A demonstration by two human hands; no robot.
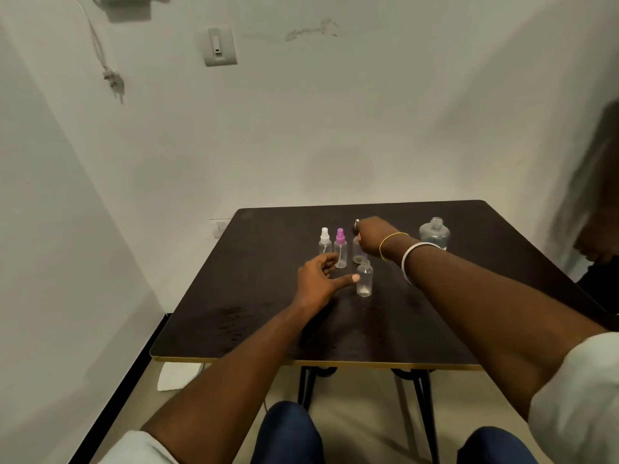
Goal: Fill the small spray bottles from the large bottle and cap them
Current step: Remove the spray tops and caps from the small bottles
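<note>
On the dark table (254, 316) stand a small clear bottle with a white spray cap (324, 242) and one with a pink spray cap (340, 250). An uncapped small bottle (364, 279) stands nearer to me. Another small bottle (357, 254) is partly hidden under my right hand (373, 236), which is closed over its top; what the fingers hold is hidden. My left hand (318, 279) hovers open between the pink-capped bottle and the uncapped one, touching neither clearly. The large clear bottle (434, 234) stands uncapped at the back right.
The table stands against a white wall in a corner. A blurred person is at the right edge (599, 195). My knees (288, 433) are below the table's front edge. A white sheet (179, 376) lies on the floor at the left.
</note>
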